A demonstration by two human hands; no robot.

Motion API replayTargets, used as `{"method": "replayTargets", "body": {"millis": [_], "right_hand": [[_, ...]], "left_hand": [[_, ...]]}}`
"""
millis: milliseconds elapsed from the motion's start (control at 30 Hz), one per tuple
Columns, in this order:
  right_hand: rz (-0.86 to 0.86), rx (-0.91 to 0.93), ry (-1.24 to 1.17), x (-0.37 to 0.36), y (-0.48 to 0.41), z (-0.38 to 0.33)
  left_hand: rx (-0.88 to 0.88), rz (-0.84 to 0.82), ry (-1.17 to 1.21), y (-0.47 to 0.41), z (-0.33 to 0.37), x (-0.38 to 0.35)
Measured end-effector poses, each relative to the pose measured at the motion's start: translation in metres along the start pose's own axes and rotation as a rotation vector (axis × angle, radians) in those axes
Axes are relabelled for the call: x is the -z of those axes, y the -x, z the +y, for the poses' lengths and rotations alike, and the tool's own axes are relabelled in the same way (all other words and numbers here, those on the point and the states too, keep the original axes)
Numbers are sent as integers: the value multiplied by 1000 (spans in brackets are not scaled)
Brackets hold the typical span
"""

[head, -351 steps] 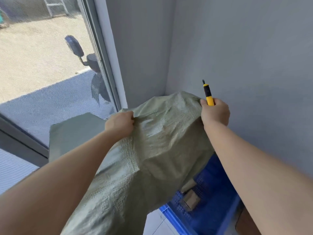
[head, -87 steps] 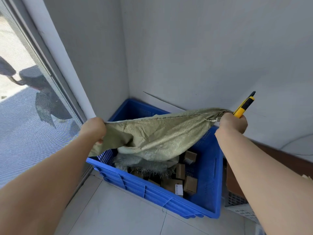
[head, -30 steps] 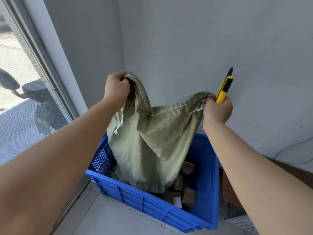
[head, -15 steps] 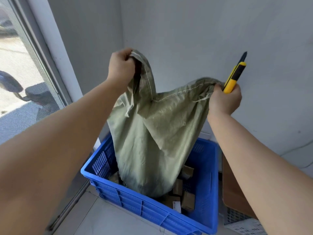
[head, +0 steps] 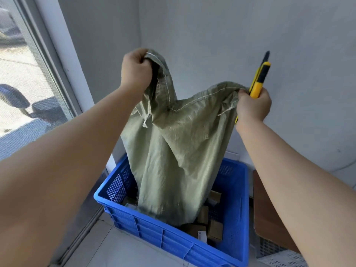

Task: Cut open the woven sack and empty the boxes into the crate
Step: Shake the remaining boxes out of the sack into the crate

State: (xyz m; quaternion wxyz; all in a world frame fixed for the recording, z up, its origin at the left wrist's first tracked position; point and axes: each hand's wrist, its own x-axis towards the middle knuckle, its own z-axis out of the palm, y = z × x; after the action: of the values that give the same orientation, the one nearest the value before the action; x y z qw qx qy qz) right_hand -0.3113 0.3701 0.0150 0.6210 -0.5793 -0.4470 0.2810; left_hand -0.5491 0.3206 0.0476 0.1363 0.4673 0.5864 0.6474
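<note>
The green woven sack (head: 179,151) hangs upside down and limp over the blue crate (head: 173,239), its open lower end inside the crate. My left hand (head: 134,72) grips one stitched corner of the sack, held high. My right hand (head: 252,106) grips the other corner together with a yellow and black utility knife (head: 259,79), which points upward. Several small brown cardboard boxes (head: 213,228) lie in the crate, partly hidden behind the sack.
The crate stands on a tiled floor in a corner of grey walls. A glass window (head: 21,78) runs along the left. To the right of the crate sits a white perforated bin (head: 279,255) with a brown board (head: 267,212) on it.
Since a second ago both hands have kept their grip and lifted the sack higher over the crate. The sack hangs straighter and looks emptied.
</note>
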Motion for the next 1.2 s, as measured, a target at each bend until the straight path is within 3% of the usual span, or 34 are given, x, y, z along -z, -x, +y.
{"method": "replayTargets", "body": {"millis": [200, 400, 600, 800, 1033, 1200], "right_hand": [[71, 115, -247, 0, -12, -43], [-46, 3, -273, -4, 0, -41], [-109, 87, -630, -3, -16, -106], [-154, -128, -451, -14, -4, -71], [-91, -42, -538, -9, -10, -100], [-169, -165, -315, -14, -9, -62]], "left_hand": [[-74, 158, 131, -18, 35, 16], [31, -23, -99, 5, 5, 5], [32, -23, -120, 1, 4, -2], [29, -109, -190, 13, -3, -3], [-169, 61, -14, -25, 43, 6], [1, -95, -252, -8, 5, 3]]}}
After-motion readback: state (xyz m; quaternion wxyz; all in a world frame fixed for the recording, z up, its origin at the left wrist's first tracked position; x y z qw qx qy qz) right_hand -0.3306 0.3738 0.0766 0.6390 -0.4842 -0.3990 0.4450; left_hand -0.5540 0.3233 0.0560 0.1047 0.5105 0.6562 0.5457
